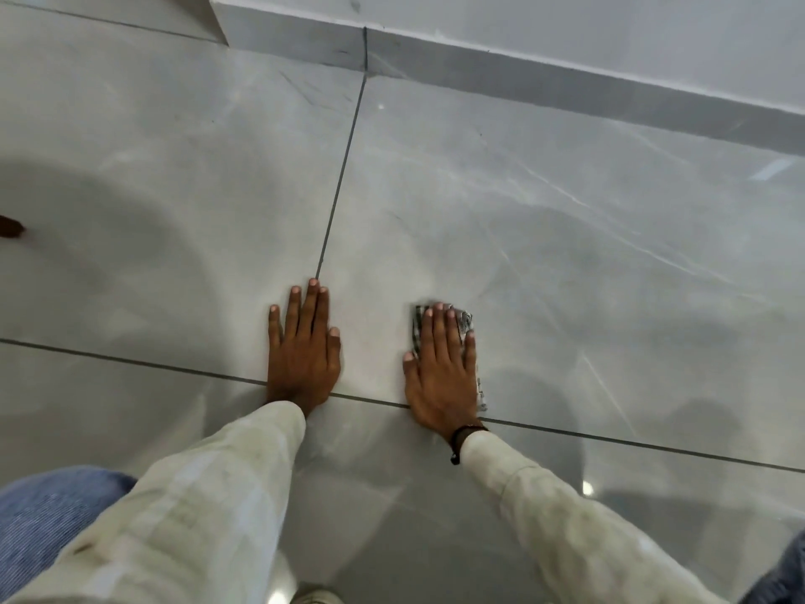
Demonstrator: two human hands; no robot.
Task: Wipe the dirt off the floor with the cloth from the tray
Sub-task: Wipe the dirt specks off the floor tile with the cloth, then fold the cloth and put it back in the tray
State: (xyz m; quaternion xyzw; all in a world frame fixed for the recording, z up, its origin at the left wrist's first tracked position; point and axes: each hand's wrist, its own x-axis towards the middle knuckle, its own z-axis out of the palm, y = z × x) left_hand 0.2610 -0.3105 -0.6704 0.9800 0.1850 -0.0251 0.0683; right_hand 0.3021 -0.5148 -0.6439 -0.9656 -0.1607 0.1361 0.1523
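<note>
My right hand [442,368] lies flat on a checked grey-and-white cloth [465,322], pressing it onto the glossy grey floor tile [566,237]. Only the cloth's edges show, past my fingertips and along the right side of the hand. My left hand [302,350] rests flat on the floor to the left, fingers spread, holding nothing, its fingertips at a tile joint. No dirt is clearly visible on the tiles near the cloth. The tray is not in view.
A grey skirting board [544,87] and a white wall run across the top, with a corner at the upper left. Dark grout lines cross under both wrists. A small dark object [11,226] sits at the left edge. My blue-jeaned knee [48,512] is at the lower left.
</note>
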